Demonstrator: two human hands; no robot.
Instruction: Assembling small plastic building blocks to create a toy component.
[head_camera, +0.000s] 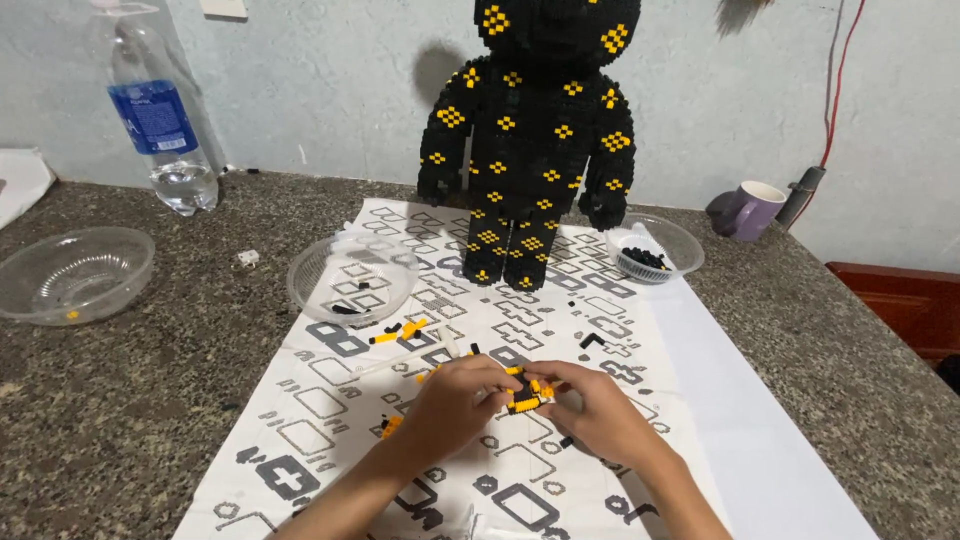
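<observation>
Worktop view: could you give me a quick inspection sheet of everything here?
Surface: speckled stone counter with a printed instruction sheet spread on it.
Job's things: small black and yellow brick piece pinched between both hands; tall black block bear with yellow patches stands on the sheet.
Clutter: loose bricks; three clear bowls, one holding black bricks; water bottle; purple mug.
Hands: left hand and right hand closed on the piece.
Cables: red wire down the wall.
Surroundings: pale blue wall; dark red furniture at right.
</observation>
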